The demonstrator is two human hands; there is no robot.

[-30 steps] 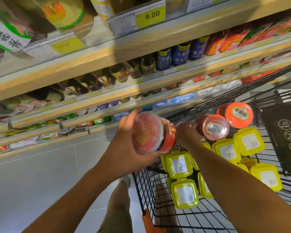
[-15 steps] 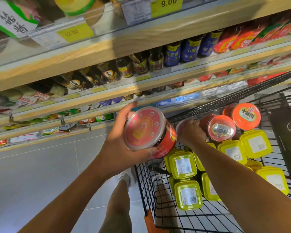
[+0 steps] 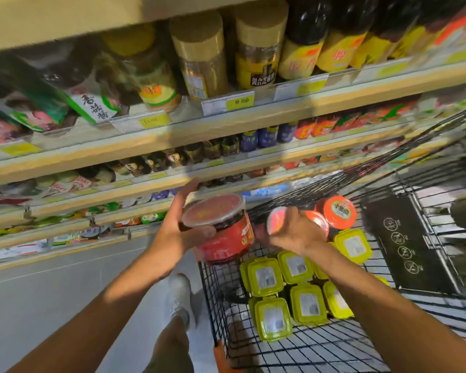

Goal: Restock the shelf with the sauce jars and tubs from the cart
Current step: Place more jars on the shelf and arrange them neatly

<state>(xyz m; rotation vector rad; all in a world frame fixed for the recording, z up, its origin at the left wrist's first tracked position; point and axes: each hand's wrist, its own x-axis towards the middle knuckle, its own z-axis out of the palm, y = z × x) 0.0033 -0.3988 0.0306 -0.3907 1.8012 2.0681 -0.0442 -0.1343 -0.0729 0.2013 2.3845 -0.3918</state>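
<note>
**Grip and placement**

- Left hand (image 3: 178,232) wrapped round the red sauce jar (image 3: 226,238), with the thumb across the near side under the lid and the fingers spread behind the far side. Wide span probably chosen to carry the broad jar one-handed.
- Jar held tilted, lid uppermost, just above the left wall of the cart (image 3: 210,292), on the side facing the shelf (image 3: 172,135). Judged to be lifted clear of the wire for transfer to the shelf.
- Right hand (image 3: 293,232) curled round a second jar (image 3: 276,220), just inside the cart and right of the first jar. Only the pale pink lid exposed. Probably taken up at the same time to save one trip.
- Orange-lidded jar (image 3: 339,212) standing in the cart, beyond the right hand.
- Yellow-green tubs (image 3: 269,275) lying lids-up on the cart floor, packed side by side, not yet unloaded.

**Hidden or unclear**

- Body of the second jar covered by the right hand. Depth of finger wrap not visible.
- Whether the second jar rests on other stock in the cart or hangs free: cannot tell.
- Label text on the red sauce jar blurred and unreadable.
- Tubs under the right forearm partly covered, so no count possible.
- No free shelf slot for these jars identifiable; shelf rows level with the cart blurred by motion.
</note>
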